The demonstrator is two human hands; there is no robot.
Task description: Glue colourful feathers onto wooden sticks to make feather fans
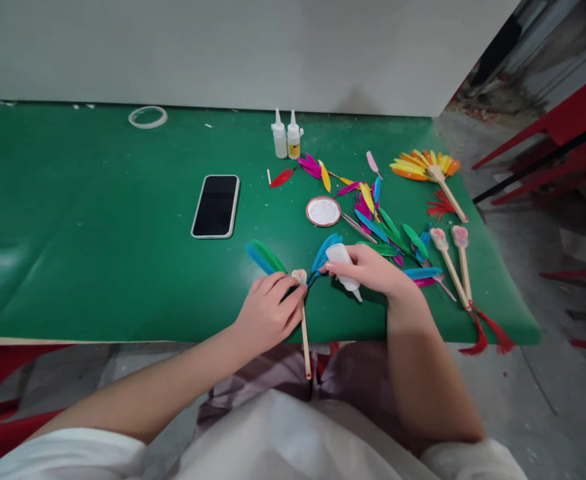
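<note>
My left hand (267,312) is closed round the head of a wooden fan handle (305,343), whose stick points down past the table edge. Green and blue feathers (265,257) fan out to the upper left of that head. In my right hand (381,270) is a white squeeze glue bottle (341,259), its nozzle tilted down and away from the fan handle. Blue feathers (325,252) stand beside the bottle near my right fingertips, their quills reaching the handle's head. Whether my right fingers also pinch these feathers is hard to see.
Loose coloured feathers (393,230) lie to the right, near a small round white lid (323,211). Two dropper bottles (287,137) stand at the back. A phone (216,207), a tape ring (147,117), a yellow-orange feather fan (437,172) and two tasselled handles (455,267) lie on the green table.
</note>
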